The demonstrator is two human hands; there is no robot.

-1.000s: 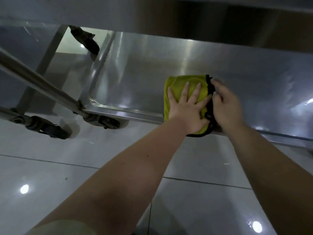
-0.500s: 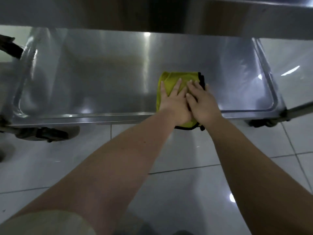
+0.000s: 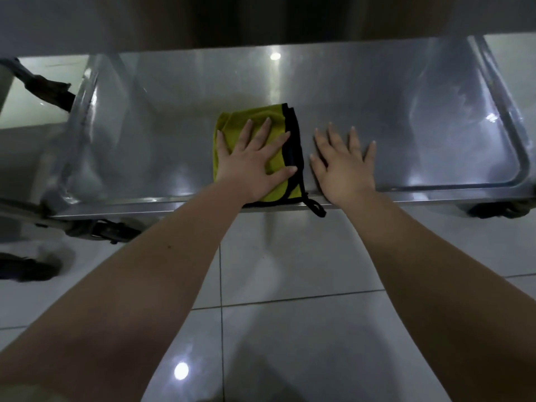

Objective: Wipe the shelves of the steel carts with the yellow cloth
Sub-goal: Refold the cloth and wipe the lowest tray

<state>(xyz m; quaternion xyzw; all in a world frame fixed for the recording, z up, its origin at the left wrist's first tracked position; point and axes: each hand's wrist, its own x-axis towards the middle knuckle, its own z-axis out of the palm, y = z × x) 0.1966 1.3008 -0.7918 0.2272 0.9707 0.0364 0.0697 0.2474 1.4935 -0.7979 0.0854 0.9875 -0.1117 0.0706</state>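
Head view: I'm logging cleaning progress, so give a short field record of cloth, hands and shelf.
shelf: steel cart shelf, raised rim
yellow cloth: black-edged, folded, at the shelf's front rim, loop hanging over
left hand: pressing flat on the cloth, fingers spread
right hand: flat on bare steel beside the cloth, apart from it

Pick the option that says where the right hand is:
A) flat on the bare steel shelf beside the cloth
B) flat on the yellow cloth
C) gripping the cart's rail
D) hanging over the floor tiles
A: the right hand lies flat, fingers spread, on the bare shelf, just right of the yellow cloth, which only the left hand presses.
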